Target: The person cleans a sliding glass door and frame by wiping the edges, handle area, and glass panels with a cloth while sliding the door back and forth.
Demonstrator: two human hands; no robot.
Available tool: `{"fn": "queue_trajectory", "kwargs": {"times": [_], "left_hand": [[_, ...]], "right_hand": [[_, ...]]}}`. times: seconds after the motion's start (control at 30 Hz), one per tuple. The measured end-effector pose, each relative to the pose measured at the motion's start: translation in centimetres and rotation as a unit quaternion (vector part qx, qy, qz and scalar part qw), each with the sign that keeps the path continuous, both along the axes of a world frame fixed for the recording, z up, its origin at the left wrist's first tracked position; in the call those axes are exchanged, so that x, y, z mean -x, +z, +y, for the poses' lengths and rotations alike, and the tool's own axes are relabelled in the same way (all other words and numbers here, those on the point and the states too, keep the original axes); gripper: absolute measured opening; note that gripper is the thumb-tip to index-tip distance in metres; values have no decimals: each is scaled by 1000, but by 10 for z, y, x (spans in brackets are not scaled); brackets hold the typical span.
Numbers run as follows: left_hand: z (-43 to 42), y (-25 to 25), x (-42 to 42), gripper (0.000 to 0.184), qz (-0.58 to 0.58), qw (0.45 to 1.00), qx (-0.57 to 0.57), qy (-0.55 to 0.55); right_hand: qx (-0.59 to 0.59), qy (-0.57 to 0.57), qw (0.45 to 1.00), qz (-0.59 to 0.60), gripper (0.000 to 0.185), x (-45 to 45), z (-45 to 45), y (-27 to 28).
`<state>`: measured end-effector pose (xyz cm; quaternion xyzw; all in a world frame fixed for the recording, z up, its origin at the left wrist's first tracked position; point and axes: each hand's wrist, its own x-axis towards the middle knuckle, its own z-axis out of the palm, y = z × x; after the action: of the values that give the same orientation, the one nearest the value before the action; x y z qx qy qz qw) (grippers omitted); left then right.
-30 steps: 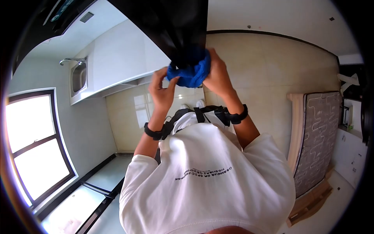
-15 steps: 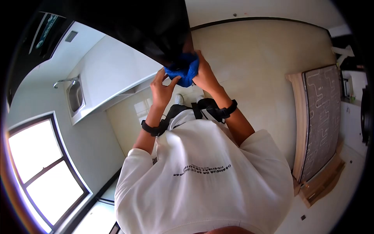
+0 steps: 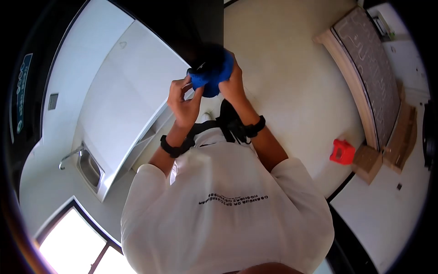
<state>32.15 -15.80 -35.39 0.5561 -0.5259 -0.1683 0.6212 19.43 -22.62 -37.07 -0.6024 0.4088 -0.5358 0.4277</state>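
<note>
A bunched blue cloth (image 3: 212,85) is between my two hands, just below a large glossy black surface (image 3: 196,23). My right hand (image 3: 234,86) grips the cloth's right side, with the fingertips partly hidden behind it. On the left, my left hand (image 3: 185,100) pinches the cloth's lower left edge between thumb and fingers. A dark, rounded patch (image 3: 209,55) overlaps the top of the cloth; whether it is a separate object or part of the black surface, I cannot tell. Both wrists wear black bands.
Left of me runs a white counter (image 3: 123,86) with a steel sink (image 3: 90,169) and a tap (image 3: 70,156). A window (image 3: 75,246) is at lower left. To the right lie a red plastic container (image 3: 342,152), cardboard (image 3: 367,163) and a mattress on its wooden frame (image 3: 337,59).
My view has turned, so the counter and sink appear lower and the red container has come into sight. Both hands remain on the cloth; my left hand has shifted slightly left.
</note>
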Motion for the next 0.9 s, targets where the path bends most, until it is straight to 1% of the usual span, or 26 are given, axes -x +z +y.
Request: {"fn": "queue_trajectory", "kwargs": {"times": [0.07, 0.1, 0.13, 0.2, 0.23, 0.3, 0.33, 0.4, 0.43, 0.47, 0.53, 0.57, 0.6, 0.67, 0.7, 0.73, 0.77, 0.8, 0.83, 0.87, 0.9], "left_hand": [[-2, -4, -1, 35, 17, 999, 12, -27], [3, -7, -2, 33, 30, 999, 11, -39], [5, -10, -5, 33, 34, 998, 10, -51], [4, -17, -10, 31, 83, 991, 27, -103], [4, -19, -10, 31, 86, 990, 28, -109], [4, -19, -9, 27, 224, 967, 2, -118], [-2, -13, -10, 27, 225, 966, 4, -124], [-12, 11, -12, 24, 200, 973, 65, -93], [-16, 22, -14, 22, 220, 968, 57, -108], [-15, 22, -15, 22, 222, 968, 57, -107], [-18, 21, -16, 21, 192, 974, 22, -117], [-16, 10, -16, 20, 211, 968, 18, -136], [-18, -9, -17, 18, 191, 971, 37, -141], [-14, -34, -24, 20, 129, 976, -99, -148], [-14, -50, -28, 20, 130, 975, -100, -150], [-16, -67, -32, 21, 56, 980, -113, -153], [-17, -69, -34, 22, -18, 980, -125, -153], [-16, -71, -36, 22, -17, 980, -125, -153], [-15, -61, -34, 26, 49, 978, -138, -149], [-15, -47, -33, 29, 116, 971, -151, -144], [-15, -33, -33, 29, 118, 971, -154, -140]], "right_hand": [[45, -96, 994, -12, 59, -7, 26, -4], [54, -77, 996, 6, 63, -3, 40, -5], [53, -88, 995, 11, 63, -6, 53, -6], [36, -50, 998, 21, 62, -14, 70, -9], [42, -68, 996, 41, 61, -17, 74, -1], [65, -82, 993, 53, 61, -18, 71, 4], [85, -92, 990, 63, 61, -19, 67, 6], [106, -104, 986, 79, 65, -19, 60, 30], [125, -110, 982, 93, 68, -21, 60, 40], [125, -109, 982, 95, 68, -24, 61, 44], [126, -146, 973, 123, 75, -31, 58, 50], [131, -147, 973, 123, 75, -34, 56, 44], [118, -161, 970, 139, 77, -37, 56, 30], [106, -177, 966, 157, 79, -37, 58, -9], [48, -154, 969, 186, 79, -35, 59, -33], [-9, -131, 968, 214, 78, -34, 58, -48], [-8, -131, 968, 215, 78, -31, 58, -52], [1, -125, 965, 229, 78, -27, 59, -56], [10, -118, 963, 243, 78, -25, 59, -57], [11, -117, 963, 243, 78, -30, 59, -34], [41, -146, 966, 208, 76, -35, 62, -11]]}}
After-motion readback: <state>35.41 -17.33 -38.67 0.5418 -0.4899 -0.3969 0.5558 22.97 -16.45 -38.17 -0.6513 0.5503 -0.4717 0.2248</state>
